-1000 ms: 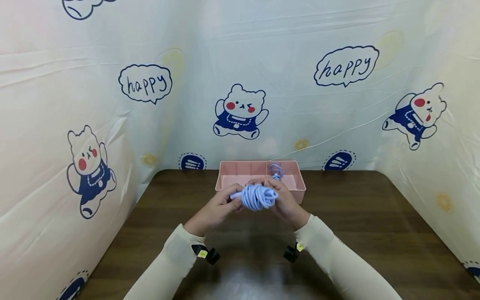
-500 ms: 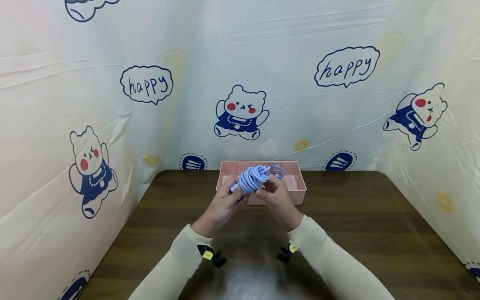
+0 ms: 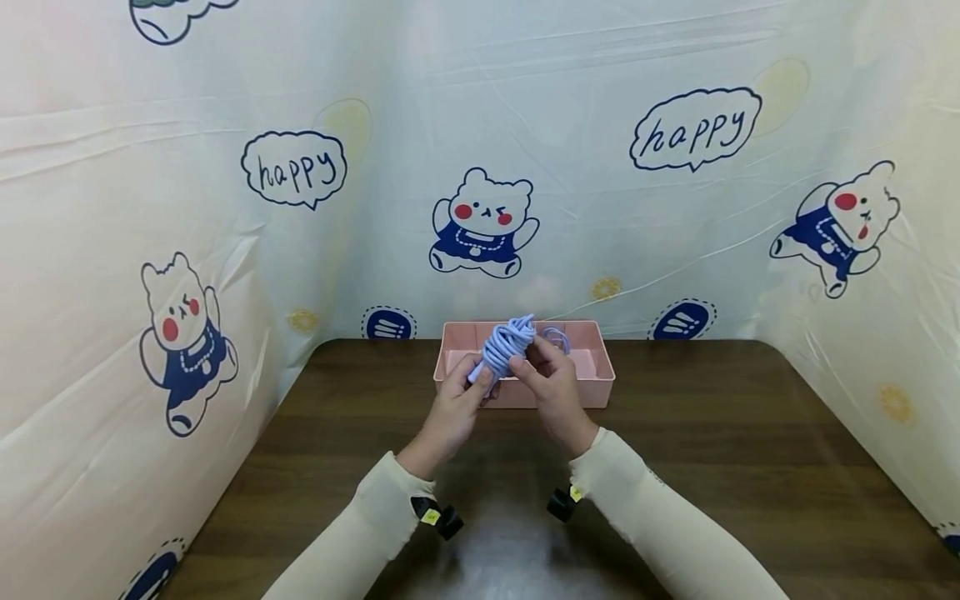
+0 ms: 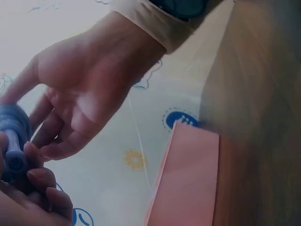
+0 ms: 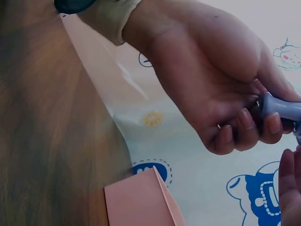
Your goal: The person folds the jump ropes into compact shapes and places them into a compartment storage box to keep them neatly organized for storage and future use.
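A light blue jump rope (image 3: 508, 343), wound into a thick bundle, is held tilted above the front of a pink box (image 3: 555, 395). My left hand (image 3: 452, 405) grips the bundle's lower left end, thumb on top. My right hand (image 3: 558, 392) holds its right side. In the right wrist view, the curled fingers and thumb of that hand hold a smooth handle (image 5: 282, 109) with a flared end. The left wrist view shows the round handle end (image 4: 16, 160) beside the coils (image 4: 11, 121); part of the bundle is cut off there.
The pink box has compartments and stands at the back of the brown wooden table (image 3: 697, 450). A loop of blue cord (image 3: 557, 335) lies in its right rear compartment. Behind it hangs a printed curtain (image 3: 360, 242), which also lines both sides.
The rope bundle has risen and tilted from nearly level to upright-leaning. Both hands have moved closer together, and the right hand has come from behind the bundle to its right side.
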The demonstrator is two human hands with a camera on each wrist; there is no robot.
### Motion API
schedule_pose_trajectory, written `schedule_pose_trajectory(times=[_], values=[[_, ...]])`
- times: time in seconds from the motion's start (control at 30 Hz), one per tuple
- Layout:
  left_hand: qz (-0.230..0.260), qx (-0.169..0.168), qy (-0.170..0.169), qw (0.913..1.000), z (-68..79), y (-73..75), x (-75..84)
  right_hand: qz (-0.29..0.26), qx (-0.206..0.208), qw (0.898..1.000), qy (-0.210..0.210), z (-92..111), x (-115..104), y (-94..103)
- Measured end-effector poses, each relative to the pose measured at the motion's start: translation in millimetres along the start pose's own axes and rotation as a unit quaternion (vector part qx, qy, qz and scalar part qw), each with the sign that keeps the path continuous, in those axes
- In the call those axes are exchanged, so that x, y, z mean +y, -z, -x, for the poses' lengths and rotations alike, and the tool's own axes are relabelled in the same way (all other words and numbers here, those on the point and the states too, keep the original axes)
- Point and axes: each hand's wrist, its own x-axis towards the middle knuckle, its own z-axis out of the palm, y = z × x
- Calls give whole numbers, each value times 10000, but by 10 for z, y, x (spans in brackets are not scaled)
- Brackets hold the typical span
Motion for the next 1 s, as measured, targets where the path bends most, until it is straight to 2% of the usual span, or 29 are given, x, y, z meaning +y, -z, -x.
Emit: schedule_pose_trajectory(times=[0.1, 0.23, 0.27, 0.33, 0.43, 0.57, 0.63, 0.77, 0.83, 0.93, 1.0], values=[[-298, -84, -27, 9995, -2, 16, 18, 186, 36, 9997, -149, -22, 11, -4], [-594, -345, 54, 9976, 31, 57, 192, 200, 60, 9993, -319, -65, 13, -10], [-708, -393, 90, 9967, 37, 86, 187, 225, 55, 9991, -353, -83, 9, -11], [-1013, -493, 118, 9936, 47, 156, 164, 325, 28, 9988, -378, -136, -12, -11], [-1411, -614, 104, 9880, 16, 308, -12, 592, 11, 9970, -494, -259, -24, 18], [-2094, -521, 16, 9765, -39, 522, -136, 1045, -77, 9917, -748, -441, 4, 81], [-2427, -345, 81, 9695, -72, 622, -173, 1308, -118, 9862, -1006, -522, 9, 100], [-2848, 25, 656, 9563, -143, 769, -202, 1874, -123, 9685, -1637, -691, -1, 104], [-3044, 160, 944, 9477, -176, 820, -238, 2227, -100, 9554, -1938, -779, -4, 99], [-3302, 330, 1094, 9370, -206, 887, -354, 2608, -119, 9382, -2273, -888, 23, 91], [-3387, 396, 1108, 9335, -205, 924, -456, 2814, -141, 9281, -2433, -936, 62, 84]])
